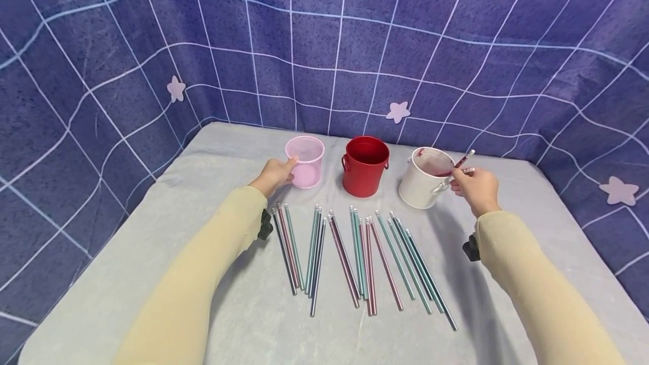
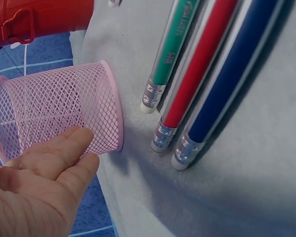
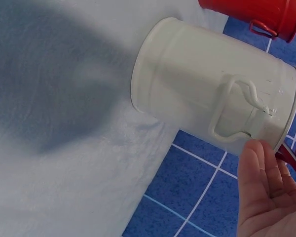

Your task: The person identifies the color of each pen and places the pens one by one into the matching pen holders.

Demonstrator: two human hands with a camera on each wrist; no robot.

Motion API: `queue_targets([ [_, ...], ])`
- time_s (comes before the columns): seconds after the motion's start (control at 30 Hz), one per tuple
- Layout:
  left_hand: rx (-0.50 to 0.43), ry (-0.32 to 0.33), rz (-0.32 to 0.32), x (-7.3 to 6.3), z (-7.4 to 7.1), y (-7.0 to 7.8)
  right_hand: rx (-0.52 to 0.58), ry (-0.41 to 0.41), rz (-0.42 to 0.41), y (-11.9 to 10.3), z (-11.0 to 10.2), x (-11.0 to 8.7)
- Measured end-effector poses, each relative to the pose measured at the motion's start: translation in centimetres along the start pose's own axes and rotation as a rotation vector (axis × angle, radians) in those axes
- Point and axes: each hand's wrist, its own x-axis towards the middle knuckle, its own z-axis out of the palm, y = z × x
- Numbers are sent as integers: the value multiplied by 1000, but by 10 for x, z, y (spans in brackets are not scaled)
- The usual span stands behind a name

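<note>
My left hand [image 1: 276, 176] holds the pink mesh cup [image 1: 307, 173] at its left side, thumb at the rim and fingers along the outer wall. In the left wrist view, those fingers overlap the mesh. On the right, my right hand [image 1: 475, 187] pinches red pencils [image 1: 462, 160] at the rim of the white bucket [image 1: 423, 185]. Their white eraser ends point up and right, and their shafts slant down into the bucket. The right wrist view shows the fingertips beside the bucket's handle [image 3: 232, 106], with part of a red shaft [image 3: 288, 160] above the palm.
Between the two containers stands a red bucket [image 1: 362, 170]. Several green, red and dark blue pencils [image 1: 395, 263] lie in loose groups in front, erasers away from me. A pale cloth [image 1: 243, 320] covers the table; a blue gridded curtain [image 1: 314, 44] hangs behind.
</note>
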Motion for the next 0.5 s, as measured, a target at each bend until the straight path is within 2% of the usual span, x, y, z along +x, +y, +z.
queue_targets([
  [0.23,-3,-6,-11,6,0,-2,-39,-21,-22,2,-3,-3],
  [0.37,3,-2,0,4,0,-2,-65,-52,-42,6,-6,-7],
  [0.5,21,-6,-1,1,-1,-2,-95,-92,-54,9,-8,-19],
])
